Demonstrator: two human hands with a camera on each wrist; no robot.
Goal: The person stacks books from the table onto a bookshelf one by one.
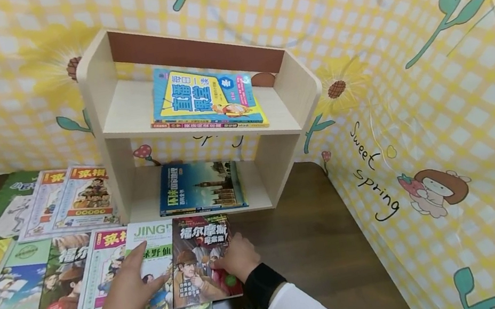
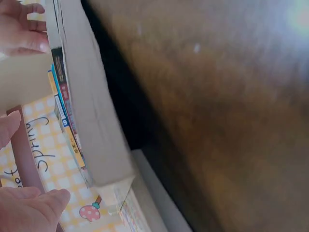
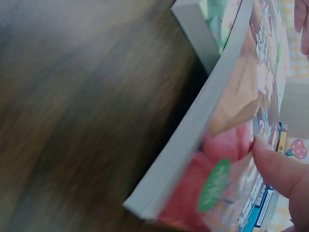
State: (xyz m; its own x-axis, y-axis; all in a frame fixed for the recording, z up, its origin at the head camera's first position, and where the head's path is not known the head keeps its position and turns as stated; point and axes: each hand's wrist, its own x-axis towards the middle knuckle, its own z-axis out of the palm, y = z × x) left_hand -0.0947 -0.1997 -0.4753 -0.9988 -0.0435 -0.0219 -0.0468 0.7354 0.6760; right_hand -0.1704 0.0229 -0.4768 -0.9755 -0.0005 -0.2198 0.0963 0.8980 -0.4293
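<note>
In the head view my right hand (image 1: 239, 258) holds the right edge of a dark red detective storybook (image 1: 207, 285), thumb on its cover. The right wrist view shows the thumb (image 3: 277, 166) lying across the cover and the book's pale edge raised over the table. The book overlaps a green-titled storybook (image 1: 148, 235) on its left. Over that second book is my left hand (image 1: 127, 284), thumb and fingers spread apart. In the left wrist view, the left hand's thumb (image 2: 38, 205) and a fingertip stand apart with nothing between them.
A two-tier wooden shelf (image 1: 107, 112) stands behind the books. Blue books (image 1: 204, 96) lie on its upper tier, and a travel-style book (image 1: 201, 186) lies flat below. Several magazines and books (image 1: 17, 299) overlap on the brown table (image 1: 321, 251) at left. Patterned cloth (image 1: 413, 96) surrounds it.
</note>
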